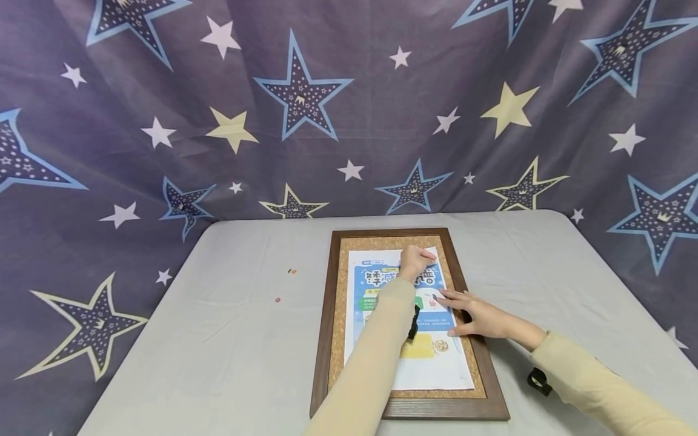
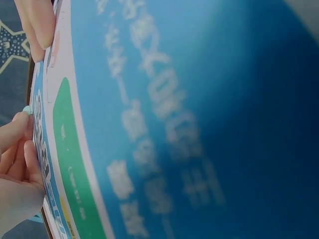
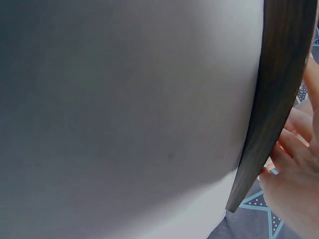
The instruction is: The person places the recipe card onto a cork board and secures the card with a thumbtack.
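A paper poster (image 1: 376,339) with blue, green and yellow printing lies on a cork board (image 1: 477,369) that has a dark wooden frame (image 1: 323,339). Near the poster's upper right corner, my left hand (image 1: 413,263) pinches a small pale-teal push pin (image 2: 27,109) between thumb and forefinger; its point is hidden. My right hand (image 1: 480,316) reaches over the right side of the frame, and its spread fingertips rest on the poster's right edge. In the right wrist view, the right hand (image 3: 294,169) shows beyond the frame.
The board lies on a table with a pale grey cloth (image 1: 229,339). Small reddish marks (image 1: 278,300) show on the cloth to the left. A dark star-patterned curtain (image 1: 354,109) hangs behind and around the table. Black straps (image 1: 538,381) are on both wrists.
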A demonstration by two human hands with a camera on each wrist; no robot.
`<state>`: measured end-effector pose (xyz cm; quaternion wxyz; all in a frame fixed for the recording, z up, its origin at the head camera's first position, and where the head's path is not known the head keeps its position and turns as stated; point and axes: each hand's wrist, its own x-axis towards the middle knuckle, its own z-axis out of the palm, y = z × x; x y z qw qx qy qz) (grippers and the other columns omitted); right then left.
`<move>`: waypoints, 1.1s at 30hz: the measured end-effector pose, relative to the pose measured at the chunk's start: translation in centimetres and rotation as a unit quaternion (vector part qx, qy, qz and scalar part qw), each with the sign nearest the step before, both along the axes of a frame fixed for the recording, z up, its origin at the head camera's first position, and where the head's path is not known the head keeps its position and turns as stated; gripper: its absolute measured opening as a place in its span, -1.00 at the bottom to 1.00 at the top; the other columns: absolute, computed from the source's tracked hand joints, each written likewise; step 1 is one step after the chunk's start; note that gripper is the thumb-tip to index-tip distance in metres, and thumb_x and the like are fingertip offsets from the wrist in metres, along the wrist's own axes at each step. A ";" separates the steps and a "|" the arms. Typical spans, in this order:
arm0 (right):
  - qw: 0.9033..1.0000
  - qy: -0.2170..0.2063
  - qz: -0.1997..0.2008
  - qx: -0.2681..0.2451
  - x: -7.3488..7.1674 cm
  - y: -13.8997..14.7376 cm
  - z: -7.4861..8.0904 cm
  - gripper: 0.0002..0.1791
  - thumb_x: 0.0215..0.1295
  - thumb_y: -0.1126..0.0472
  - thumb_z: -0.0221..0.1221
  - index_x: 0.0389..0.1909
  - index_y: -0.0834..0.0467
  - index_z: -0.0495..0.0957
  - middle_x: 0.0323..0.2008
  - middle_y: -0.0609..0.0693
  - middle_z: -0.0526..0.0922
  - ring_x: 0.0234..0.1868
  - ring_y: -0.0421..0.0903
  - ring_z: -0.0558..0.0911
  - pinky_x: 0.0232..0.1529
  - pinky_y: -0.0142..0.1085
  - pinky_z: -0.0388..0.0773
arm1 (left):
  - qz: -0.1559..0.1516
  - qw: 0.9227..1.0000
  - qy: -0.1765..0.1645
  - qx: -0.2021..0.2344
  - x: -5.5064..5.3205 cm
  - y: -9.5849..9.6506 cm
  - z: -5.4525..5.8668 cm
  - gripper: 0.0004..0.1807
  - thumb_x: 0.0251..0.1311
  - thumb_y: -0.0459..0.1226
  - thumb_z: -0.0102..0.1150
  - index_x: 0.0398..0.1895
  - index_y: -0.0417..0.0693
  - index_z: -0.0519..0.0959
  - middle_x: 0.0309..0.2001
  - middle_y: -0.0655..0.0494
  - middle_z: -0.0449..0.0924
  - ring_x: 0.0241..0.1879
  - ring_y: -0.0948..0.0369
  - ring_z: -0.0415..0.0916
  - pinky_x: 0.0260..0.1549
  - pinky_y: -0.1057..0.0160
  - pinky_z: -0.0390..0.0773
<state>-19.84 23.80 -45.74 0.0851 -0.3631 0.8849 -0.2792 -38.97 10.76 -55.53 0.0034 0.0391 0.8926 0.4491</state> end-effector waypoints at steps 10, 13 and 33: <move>1.000 0.004 -0.003 0.004 -0.1 -0.1 0.0 -0.26 0.02 0.04 0.24 0.15 0.40 0.27 0.21 0.39 0.14 0.20 0.35 0.13 0.11 0.24 -0.02 | -0.031 0.999 0.029 0.002 -1.0 -0.3 -1.5 -0.95 -0.17 -0.20 0.36 -0.65 0.16 0.68 -0.47 0.24 0.64 -0.37 0.28 0.51 -0.27 0.35 0.44; 1.000 0.005 -0.004 0.004 0.0 -0.1 0.0 -0.26 0.02 0.04 0.24 0.15 0.40 0.27 0.22 0.39 0.14 0.20 0.35 0.13 0.11 0.24 -0.02 | -0.026 0.999 -0.014 0.013 1.2 -0.8 1.8 -0.96 -0.14 -0.23 0.34 -0.63 0.11 0.68 -0.44 0.22 0.64 -0.34 0.29 0.51 -0.23 0.34 0.45; 1.000 0.022 0.009 -0.010 0.0 0.0 -0.2 -0.27 0.03 0.03 0.23 0.13 0.40 0.29 0.18 0.42 0.18 0.15 0.41 0.15 0.05 0.29 0.02 | 0.012 0.999 -0.031 0.007 7.7 -1.8 10.2 -0.93 -0.04 -0.38 0.24 -0.57 -0.10 0.69 -0.37 0.09 0.65 -0.27 0.17 0.52 -0.15 0.29 0.44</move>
